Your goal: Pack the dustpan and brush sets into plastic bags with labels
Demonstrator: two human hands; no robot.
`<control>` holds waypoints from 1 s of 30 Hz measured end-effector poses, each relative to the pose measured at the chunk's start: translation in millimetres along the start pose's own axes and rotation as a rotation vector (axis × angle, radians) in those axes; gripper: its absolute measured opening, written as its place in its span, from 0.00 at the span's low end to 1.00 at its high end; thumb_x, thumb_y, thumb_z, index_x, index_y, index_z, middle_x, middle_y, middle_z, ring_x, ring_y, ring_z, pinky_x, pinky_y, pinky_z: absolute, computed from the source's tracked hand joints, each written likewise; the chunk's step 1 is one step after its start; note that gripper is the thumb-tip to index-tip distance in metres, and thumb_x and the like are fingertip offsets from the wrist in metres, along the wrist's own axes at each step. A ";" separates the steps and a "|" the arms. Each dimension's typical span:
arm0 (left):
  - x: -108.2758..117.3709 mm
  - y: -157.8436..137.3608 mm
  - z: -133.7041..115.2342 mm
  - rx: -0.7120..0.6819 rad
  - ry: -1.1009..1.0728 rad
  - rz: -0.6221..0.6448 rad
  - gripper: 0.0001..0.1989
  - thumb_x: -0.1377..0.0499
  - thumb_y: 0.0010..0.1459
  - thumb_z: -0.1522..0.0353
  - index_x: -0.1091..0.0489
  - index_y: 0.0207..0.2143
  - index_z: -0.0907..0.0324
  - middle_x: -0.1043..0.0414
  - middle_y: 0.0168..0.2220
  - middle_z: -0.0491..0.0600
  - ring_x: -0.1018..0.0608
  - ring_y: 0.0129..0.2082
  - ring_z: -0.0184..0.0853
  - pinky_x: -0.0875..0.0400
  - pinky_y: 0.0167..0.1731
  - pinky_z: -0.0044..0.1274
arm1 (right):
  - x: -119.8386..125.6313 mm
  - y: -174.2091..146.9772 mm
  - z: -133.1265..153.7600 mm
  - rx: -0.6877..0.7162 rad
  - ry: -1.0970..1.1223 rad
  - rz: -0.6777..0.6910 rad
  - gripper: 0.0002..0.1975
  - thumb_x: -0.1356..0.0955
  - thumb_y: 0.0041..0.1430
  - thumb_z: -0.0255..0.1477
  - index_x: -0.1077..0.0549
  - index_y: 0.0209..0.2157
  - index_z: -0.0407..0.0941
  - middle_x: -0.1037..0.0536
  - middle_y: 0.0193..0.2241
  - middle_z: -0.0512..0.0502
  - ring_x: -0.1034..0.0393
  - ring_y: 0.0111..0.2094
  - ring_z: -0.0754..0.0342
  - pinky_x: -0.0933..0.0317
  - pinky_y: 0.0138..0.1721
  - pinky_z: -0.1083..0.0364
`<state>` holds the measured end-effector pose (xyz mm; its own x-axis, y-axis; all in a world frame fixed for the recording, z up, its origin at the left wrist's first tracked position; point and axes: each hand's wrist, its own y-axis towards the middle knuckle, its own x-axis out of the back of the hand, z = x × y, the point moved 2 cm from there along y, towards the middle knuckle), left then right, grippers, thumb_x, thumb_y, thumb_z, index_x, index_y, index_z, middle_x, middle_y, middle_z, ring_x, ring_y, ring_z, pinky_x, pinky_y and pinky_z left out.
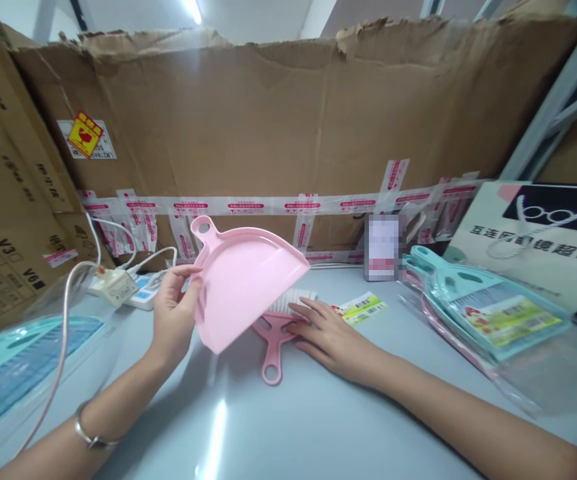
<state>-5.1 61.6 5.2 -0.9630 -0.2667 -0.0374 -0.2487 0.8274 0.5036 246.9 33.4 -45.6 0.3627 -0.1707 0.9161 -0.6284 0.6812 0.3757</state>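
My left hand (176, 310) is closed on the left edge of a pink dustpan (246, 280), thumb in front. The dustpan is tilted above the table, its handle with a hole pointing up and left. Below and partly behind it lies a pink hand brush (272, 343) with white bristles, its ring-ended handle towards me. My right hand (336, 337) rests palm down at the brush's right side, fingers stretched, slightly apart and touching it. The dustpan hides part of the brush head. Just beyond the right hand lies a yellow-green label card (363, 308).
Bagged turquoise dustpan sets lie at right (498, 307) and left (33, 360). A power strip (143, 293) with plugs and a white cable (64, 333) is at left. A phone-like object (382, 247) leans against the cardboard wall (268, 127). A printed bag (528, 240) stands at right.
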 end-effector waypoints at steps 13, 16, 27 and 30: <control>-12.2 -13.0 -3.3 -0.081 0.173 0.205 0.04 0.47 0.55 0.69 0.35 0.34 0.58 0.34 0.31 0.44 0.35 0.22 0.25 0.41 0.21 0.17 | 37.3 -14.3 38.0 0.023 0.590 -0.355 0.07 0.40 0.59 0.24 0.32 0.37 0.43 0.24 0.26 0.48 0.32 0.25 0.60 0.39 0.25 0.62; -23.5 -29.4 -4.6 -0.027 0.124 0.361 0.05 0.49 0.57 0.68 0.35 0.35 0.57 0.32 0.36 0.46 0.31 0.27 0.26 0.36 0.25 0.18 | 34.2 -13.4 38.1 -0.210 0.606 -0.367 0.08 0.39 0.60 0.29 0.31 0.33 0.43 0.26 0.22 0.50 0.33 0.23 0.60 0.41 0.24 0.62; -40.3 -59.3 1.1 0.109 0.019 0.721 0.06 0.48 0.58 0.65 0.38 0.35 0.58 0.38 0.46 0.51 0.29 0.41 0.33 0.34 0.37 0.23 | 33.8 -4.5 16.8 -0.461 0.261 -0.426 0.10 0.42 0.61 0.32 0.33 0.32 0.45 0.33 0.31 0.46 0.38 0.35 0.52 0.43 0.37 0.53; -43.0 -65.2 1.1 0.162 -0.016 0.744 0.08 0.44 0.56 0.65 0.42 0.33 0.58 0.40 0.46 0.51 0.29 0.41 0.34 0.33 0.35 0.23 | 30.6 -5.9 14.6 -0.505 0.328 -0.447 0.09 0.41 0.60 0.34 0.36 0.33 0.45 0.33 0.32 0.46 0.37 0.36 0.52 0.43 0.38 0.52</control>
<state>52.4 19.8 -26.9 -0.8838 0.3960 0.2490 0.4558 0.8487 0.2681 251.6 13.8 -17.8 0.7458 -0.3402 0.5728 -0.0098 0.8541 0.5201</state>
